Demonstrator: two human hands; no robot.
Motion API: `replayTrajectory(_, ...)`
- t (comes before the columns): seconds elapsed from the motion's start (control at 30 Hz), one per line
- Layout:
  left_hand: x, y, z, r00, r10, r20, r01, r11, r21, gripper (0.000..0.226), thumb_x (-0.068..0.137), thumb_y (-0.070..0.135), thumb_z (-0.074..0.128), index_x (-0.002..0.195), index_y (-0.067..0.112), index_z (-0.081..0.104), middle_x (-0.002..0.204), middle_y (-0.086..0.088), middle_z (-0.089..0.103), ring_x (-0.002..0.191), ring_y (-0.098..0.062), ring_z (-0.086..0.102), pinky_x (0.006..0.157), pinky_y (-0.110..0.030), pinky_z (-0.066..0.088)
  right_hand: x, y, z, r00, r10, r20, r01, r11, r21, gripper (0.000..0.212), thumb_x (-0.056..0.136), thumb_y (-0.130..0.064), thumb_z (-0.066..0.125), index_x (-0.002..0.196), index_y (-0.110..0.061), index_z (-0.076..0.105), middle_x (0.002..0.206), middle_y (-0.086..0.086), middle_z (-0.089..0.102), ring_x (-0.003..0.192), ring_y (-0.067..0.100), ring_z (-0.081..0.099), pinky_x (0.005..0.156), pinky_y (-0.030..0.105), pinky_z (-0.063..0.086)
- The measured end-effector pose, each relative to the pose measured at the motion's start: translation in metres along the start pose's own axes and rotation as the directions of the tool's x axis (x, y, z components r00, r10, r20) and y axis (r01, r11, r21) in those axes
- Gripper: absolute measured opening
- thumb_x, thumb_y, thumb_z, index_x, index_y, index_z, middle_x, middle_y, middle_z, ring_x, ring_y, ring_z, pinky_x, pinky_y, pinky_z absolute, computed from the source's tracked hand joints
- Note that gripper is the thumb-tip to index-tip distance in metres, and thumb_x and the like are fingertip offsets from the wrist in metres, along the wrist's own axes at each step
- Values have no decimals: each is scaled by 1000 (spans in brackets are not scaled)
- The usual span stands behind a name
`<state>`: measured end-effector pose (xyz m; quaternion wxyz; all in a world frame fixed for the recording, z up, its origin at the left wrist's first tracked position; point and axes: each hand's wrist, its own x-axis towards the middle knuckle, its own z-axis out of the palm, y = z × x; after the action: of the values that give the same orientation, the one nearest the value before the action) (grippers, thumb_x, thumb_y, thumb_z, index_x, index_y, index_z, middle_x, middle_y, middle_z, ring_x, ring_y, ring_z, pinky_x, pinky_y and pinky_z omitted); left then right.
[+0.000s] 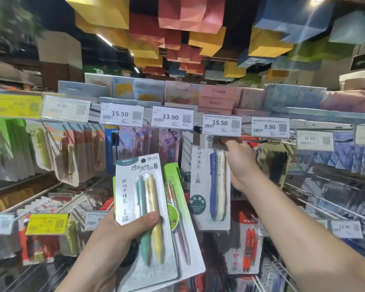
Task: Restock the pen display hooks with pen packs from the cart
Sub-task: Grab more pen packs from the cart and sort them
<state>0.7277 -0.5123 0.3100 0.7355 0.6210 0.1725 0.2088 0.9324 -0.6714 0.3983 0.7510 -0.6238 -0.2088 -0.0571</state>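
Note:
My left hand [122, 230] grips a small stack of pen packs low in the middle of the view. The front pack [143, 209] is white with a teal pen and a yellow pen; behind it sits a green-edged pack [177, 207] with darker pens. My right hand [239, 159] is raised to the hook under the 15.50 price tag [221, 124]. It pinches the top of a white pack [211, 182] holding a blue pen and a cream pen. That pack hangs upright at the hook; the hook itself is hidden behind the tag and my fingers.
Rows of hooks with hanging pen packs fill the display to the left [57, 152] and the right [346, 157]. Price tags 13.90 [172, 117] and 9.90 [270, 127] flank the hook. A top shelf holds boxed stationery [217, 98]. Red pen packs [249, 241] hang below.

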Motion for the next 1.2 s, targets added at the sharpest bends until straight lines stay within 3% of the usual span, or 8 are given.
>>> replayTrajectory(0.17, 1, 0, -5, 999, 1, -33, -4, 995, -100, 59, 59, 16, 89, 114, 11, 70, 95, -10, 81, 84, -27, 79, 80, -40, 55, 17, 7, 7, 989, 108, -97, -119, 986, -117, 32, 94, 13, 42, 101, -14, 58, 102, -3, 60, 89, 10, 52, 95, 34, 44)
replayTrajectory(0.3, -1, 2, -11, 1000, -18, -11, 16, 993, -120, 65, 58, 11, 98, 117, 14, 70, 103, -13, 80, 97, -35, 77, 101, -55, 53, 32, 14, 19, 976, 125, -180, -147, 983, -114, 46, 104, -21, 59, 145, -8, 44, 130, 4, 54, 112, 21, 52, 88, 31, 40)
replayTrajectory(0.43, -2, 2, -19, 1000, -21, -7, 20, 993, -113, 68, 56, 9, 98, 118, 12, 71, 103, -14, 79, 97, -37, 76, 101, -56, 53, 44, 16, 30, 962, 145, -231, -187, 967, -173, 38, 105, -27, 56, 136, -4, 53, 134, 11, 59, 93, 21, 56, 77, 31, 48)
replayTrajectory(0.53, -2, 0, -24, 999, -15, -30, 11, 992, -127, 52, 67, 10, 88, 117, 9, 71, 102, -16, 79, 96, -39, 76, 101, -57, 54, 49, 20, 33, 955, 131, -267, -188, 962, -198, 26, 104, -30, 58, 121, -11, 60, 113, 5, 58, 95, 21, 52, 81, 30, 43)
replayTrajectory(0.73, -3, 3, -30, 999, 4, -40, -9, 993, -118, 51, 66, 11, 85, 115, 8, 71, 100, -17, 79, 92, -37, 77, 95, -52, 57, 51, 28, 41, 956, 112, -271, -168, 967, -190, 21, 103, -34, 58, 120, -21, 56, 120, 4, 61, 105, 26, 57, 87, 37, 46)
replayTrajectory(0.9, -5, 4, -30, 1000, 10, -27, -13, 994, -110, 44, 73, 7, 84, 115, 8, 70, 98, -16, 80, 88, -33, 78, 93, -50, 58, 42, 32, 44, 949, 155, -275, -228, 939, -259, 59, 104, -40, 52, 158, -27, 31, 156, 8, 45, 139, 35, 46, 113, 46, 40)
replayTrajectory(1.07, -8, 4, -25, 1000, -11, -13, 9, 992, -124, 43, 72, 5, 83, 113, 8, 69, 98, -18, 79, 89, -38, 77, 92, -53, 58, 19, 41, 40, 970, 31, -243, -122, 921, -370, 55, 97, -37, 56, 148, -28, 36, 142, 6, 51, 124, 28, 53, 110, 47, 44)
replayTrajectory(1.2, -8, 2, -21, 1000, -11, -9, 10, 991, -132, 48, 69, 6, 84, 115, 9, 69, 100, -18, 79, 88, -35, 77, 93, -52, 58, -8, 47, 39, 975, -100, -196, -24, 837, -547, 35, 96, -39, 56, 117, -12, 52, 115, 5, 53, 103, 24, 53, 85, 34, 40)
